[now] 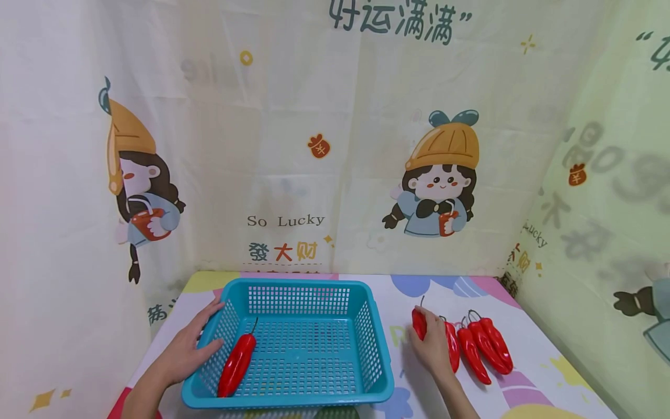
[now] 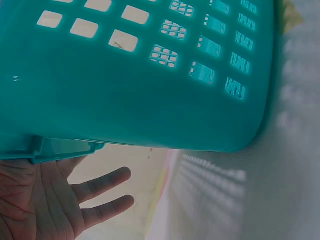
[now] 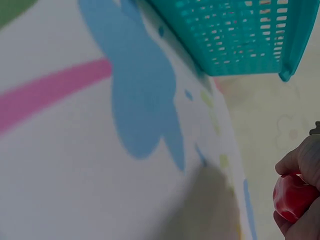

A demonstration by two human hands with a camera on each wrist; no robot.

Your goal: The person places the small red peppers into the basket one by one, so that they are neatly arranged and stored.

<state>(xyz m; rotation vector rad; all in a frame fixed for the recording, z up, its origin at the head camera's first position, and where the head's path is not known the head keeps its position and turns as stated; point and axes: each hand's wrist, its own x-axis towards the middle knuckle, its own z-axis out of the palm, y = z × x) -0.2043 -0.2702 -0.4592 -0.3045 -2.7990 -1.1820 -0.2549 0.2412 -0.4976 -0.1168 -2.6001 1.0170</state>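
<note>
A blue-green plastic basket (image 1: 293, 400) with lattice sides stands on the table, one red chili pepper (image 1: 238, 364) lying inside along its left side. At the basket's left rim rests my left hand (image 1: 180, 352); in the left wrist view its fingers (image 2: 107, 185) stretch out straight beside the wall. My right hand (image 1: 431, 343) grips another red chili pepper (image 1: 419, 323), stem upward, to the right of the basket. The right wrist view shows this held pepper (image 3: 292, 197) between thumb and fingers. Just right of that hand lie several more red chili peppers (image 1: 473, 355) side by side.
A patterned white cloth (image 1: 408, 384) covers the table. Behind and on both sides hang pale printed curtains (image 1: 356, 174). The table's back edge meets the rear curtain just behind the basket.
</note>
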